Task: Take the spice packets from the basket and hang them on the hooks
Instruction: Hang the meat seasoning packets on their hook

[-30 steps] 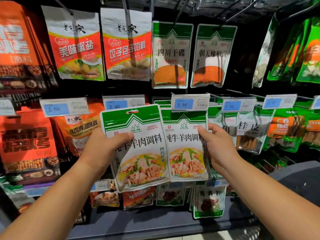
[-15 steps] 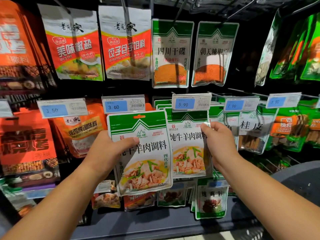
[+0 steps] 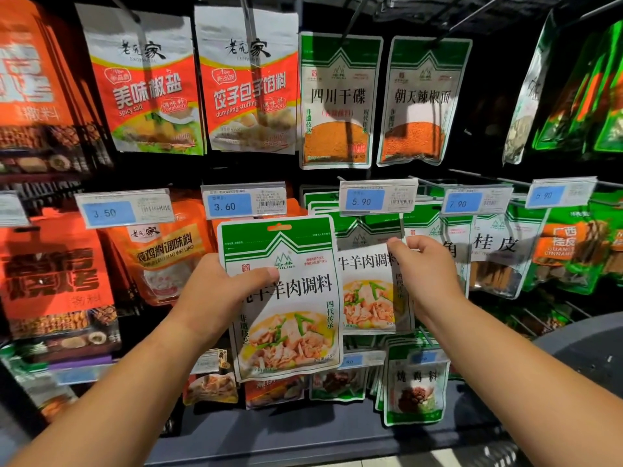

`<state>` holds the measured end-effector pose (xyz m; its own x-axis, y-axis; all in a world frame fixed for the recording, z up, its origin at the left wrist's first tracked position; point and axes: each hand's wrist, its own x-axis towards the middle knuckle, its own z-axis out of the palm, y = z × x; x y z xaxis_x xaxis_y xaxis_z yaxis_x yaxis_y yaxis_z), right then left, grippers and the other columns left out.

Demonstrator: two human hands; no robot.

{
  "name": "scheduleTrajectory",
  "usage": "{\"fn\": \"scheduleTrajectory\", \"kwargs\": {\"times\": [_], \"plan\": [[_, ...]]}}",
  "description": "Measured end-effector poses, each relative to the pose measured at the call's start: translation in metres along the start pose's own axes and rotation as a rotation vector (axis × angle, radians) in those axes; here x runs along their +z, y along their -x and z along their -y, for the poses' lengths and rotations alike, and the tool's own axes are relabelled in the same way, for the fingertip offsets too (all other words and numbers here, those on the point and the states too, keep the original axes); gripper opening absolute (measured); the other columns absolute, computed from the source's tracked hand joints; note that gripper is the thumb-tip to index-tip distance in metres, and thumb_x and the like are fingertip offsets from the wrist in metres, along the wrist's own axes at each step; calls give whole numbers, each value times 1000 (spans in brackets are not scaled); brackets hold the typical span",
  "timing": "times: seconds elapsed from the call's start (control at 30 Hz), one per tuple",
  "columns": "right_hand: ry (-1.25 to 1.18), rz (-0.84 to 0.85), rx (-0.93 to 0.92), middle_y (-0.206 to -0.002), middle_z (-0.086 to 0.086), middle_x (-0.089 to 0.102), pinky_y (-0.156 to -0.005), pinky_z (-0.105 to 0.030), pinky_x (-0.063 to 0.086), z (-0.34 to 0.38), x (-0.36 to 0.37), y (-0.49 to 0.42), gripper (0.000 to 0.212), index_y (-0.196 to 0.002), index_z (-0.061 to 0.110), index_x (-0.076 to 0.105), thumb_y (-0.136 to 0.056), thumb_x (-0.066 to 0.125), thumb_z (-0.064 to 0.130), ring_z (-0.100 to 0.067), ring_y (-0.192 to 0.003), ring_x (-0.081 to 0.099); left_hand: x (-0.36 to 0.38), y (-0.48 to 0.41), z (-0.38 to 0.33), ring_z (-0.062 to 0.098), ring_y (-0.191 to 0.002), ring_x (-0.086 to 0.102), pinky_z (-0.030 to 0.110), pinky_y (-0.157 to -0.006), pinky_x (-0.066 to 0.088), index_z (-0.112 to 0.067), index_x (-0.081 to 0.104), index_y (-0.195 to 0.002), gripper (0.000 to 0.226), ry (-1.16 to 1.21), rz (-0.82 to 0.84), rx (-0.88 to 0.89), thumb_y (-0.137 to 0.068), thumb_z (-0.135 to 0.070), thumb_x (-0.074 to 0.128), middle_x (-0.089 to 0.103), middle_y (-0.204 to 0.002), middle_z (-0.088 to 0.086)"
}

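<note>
Left hand (image 3: 215, 291): grips packet (image 3: 296, 298) by its left edge, thumb across the front, fingers behind.
Packet: upright, long axis vertical, hang slot (image 3: 279, 227) at top, just under the 3.60 tag (image 3: 244, 203).
Right hand (image 3: 428, 264): pinches the upper right edge of the hung packet (image 3: 367, 291) below the 5.90 tag (image 3: 377, 198).
Hook: likely behind that tag; tip not visible.
Relation: slot sits above the left grip; the hook's row lies up and right of it, right hand nearer.

Green-and-white spice packet (image 3: 286, 298), blue price tags (image 3: 365, 201)
</note>
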<state>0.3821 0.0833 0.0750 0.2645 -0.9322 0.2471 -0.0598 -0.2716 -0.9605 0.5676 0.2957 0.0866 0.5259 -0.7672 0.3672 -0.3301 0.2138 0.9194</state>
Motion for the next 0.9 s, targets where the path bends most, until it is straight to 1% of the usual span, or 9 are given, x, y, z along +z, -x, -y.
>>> {"fn": "scheduleTrajectory", "kwargs": {"times": [0.1,0.23,0.3,0.43,0.53,0.67,0.73,0.8,0.9], "plan": [[14,-18,-16,-77,-2,54,-64,-33,38,0,-4,4,27,-84,13,56,-96,68,34,-22,-74,51,3,0,0,14,-100,75,30,-85,54,-22,74,-108,34,-1,21,5,-74,-23,73,79,-108,-5],[56,-37,-54,-104,2,63,-86,-40,51,-1,-10,11,24,-107,22,62,-94,70,40,-22,-98,62,10,0,-1,14,-102,74,31,-88,55,-20,74,-109,34,22,58,-9,-75,-21,71,79,-110,-5],[38,6,-68,-108,4,63,-82,-36,50,3,-13,20,19,-104,24,62,-96,67,41,-16,-99,61,15,-1,-1,15,-103,74,35,-90,55,-20,75,-108,33,-4,81,-21,-76,-23,69,79,-110,-5],[-186,350,-27,-94,8,71,-81,-32,48,5,-15,37,18,-98,20,67,-100,60,37,-10,-87,65,29,-3,-1,15,-92,71,29,-81,53,-14,75,-98,26,-55,114,-23,-76,-24,65,78,-101,0],[-68,517,-24,-71,8,60,-76,-31,45,-3,-18,44,36,-82,10,61,-99,61,42,-8,-69,56,40,-4,-2,8,-77,63,16,-67,48,-14,73,-88,15,-72,136,-11,-79,-21,65,75,-87,-4],[-41,463,33,-77,-12,49,-72,-42,44,-12,-22,44,41,-74,18,56,-89,62,56,-25,-72,47,54,-12,2,0,-87,70,11,-72,52,-20,78,-100,18,-125,116,-28,-93,-6,70,79,-99,-13],[-28,384,55,-70,-4,51,-75,-39,42,-15,-28,37,36,-69,28,56,-89,62,57,-21,-69,51,60,-15,4,-2,-82,71,12,-68,52,-22,78,-101,15,-141,68,-41,-93,-11,72,79,-97,-13],[-17,337,44,-58,11,44,-69,-31,36,-18,-33,31,39,-64,31,54,-101,58,43,-9,-58,43,63,-18,6,2,-69,70,17,-62,51,-19,78,-95,5,-130,34,-68,-93,-17,74,80,-87,-6],[-14,301,31,-54,15,39,-64,-29,30,-21,-37,24,33,-73,27,54,-104,54,37,-7,-55,36,67,-24,10,19,-66,64,33,-67,51,-14,78,-88,15,-109,-5,-96,-93,-26,74,78,-80,10]]}}
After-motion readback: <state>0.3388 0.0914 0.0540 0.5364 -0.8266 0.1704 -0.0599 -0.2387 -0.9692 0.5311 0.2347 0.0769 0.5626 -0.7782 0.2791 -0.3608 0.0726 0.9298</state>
